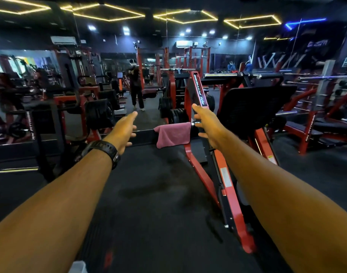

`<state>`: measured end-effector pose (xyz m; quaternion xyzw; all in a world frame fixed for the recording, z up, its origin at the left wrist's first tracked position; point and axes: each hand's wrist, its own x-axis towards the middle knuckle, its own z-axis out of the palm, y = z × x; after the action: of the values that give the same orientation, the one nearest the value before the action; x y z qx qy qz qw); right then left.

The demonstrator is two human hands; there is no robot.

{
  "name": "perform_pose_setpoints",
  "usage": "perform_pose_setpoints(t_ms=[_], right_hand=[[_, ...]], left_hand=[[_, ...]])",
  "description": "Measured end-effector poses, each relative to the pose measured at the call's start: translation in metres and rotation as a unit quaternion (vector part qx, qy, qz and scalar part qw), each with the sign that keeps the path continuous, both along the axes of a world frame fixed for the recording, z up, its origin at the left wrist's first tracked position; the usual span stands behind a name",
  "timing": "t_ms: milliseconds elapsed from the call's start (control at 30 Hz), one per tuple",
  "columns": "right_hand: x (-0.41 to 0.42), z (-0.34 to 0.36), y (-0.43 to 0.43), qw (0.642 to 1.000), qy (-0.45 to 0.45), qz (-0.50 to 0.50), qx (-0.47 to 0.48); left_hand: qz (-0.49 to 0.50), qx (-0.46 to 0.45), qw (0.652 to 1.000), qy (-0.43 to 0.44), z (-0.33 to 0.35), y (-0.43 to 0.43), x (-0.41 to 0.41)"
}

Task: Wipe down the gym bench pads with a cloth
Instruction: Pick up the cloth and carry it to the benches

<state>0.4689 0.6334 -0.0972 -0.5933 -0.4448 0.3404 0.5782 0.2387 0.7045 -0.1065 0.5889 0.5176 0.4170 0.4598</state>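
1. Grip: the left hand [123, 130] is spread, fingers straight and apart, and holds nothing. The right hand [207, 123] is likewise spread with its fingers pointing forward. It lies close against a short chrome peg [194, 124], but we cannot tell whether it touches the peg.
2. Task item: the dusty-pink fabric cloth [173, 134] hangs folded over a bar at the end of that peg. It sits between the two hands, and neither hand is on it.
3. Reasoning: we judge the cloth was hung there to keep it off the floor and within reach. Both arms reach out either side of it, which suggests pick-up is the step in hand. Wiping has not begun.
4. Left wrist: a black plastic wristwatch [103, 149], face turned away.
5. Surroundings: the peg belongs to a red steel machine frame [200, 89], which carries a large black angled pad [253, 109] just right of the right hand. A low black padded bench [330, 126] stands well apart, farther right.
6. Writing: the red upright reads "AN FITNESS" in white capitals. The same wording appears on the red frame beside the far bench. A white sticker [225, 175] on the lower frame is too blurred to read.
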Motion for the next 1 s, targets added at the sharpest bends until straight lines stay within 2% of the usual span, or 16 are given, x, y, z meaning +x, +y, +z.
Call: perform_pose_setpoints(t_ms=[233,500,800,1000], right_hand=[[0.06,0.008,0.159,1.0,-0.007,0.019,-0.015],[0.113,-0.037,0.341,0.996,-0.058,0.043,-0.045],[0.158,-0.059,0.552,0.991,-0.102,0.019,-0.084],[0.199,-0.096,0.677,0.977,-0.157,0.054,-0.133]], left_hand=[[0.012,-0.005,1.0,0.004,0.012,0.144,0.071],[0.017,-0.025,0.999,0.023,-0.035,0.332,0.123],[-0.046,-0.052,0.995,0.077,-0.052,0.557,0.17],[-0.08,-0.075,0.986,0.123,-0.089,0.67,0.216]])
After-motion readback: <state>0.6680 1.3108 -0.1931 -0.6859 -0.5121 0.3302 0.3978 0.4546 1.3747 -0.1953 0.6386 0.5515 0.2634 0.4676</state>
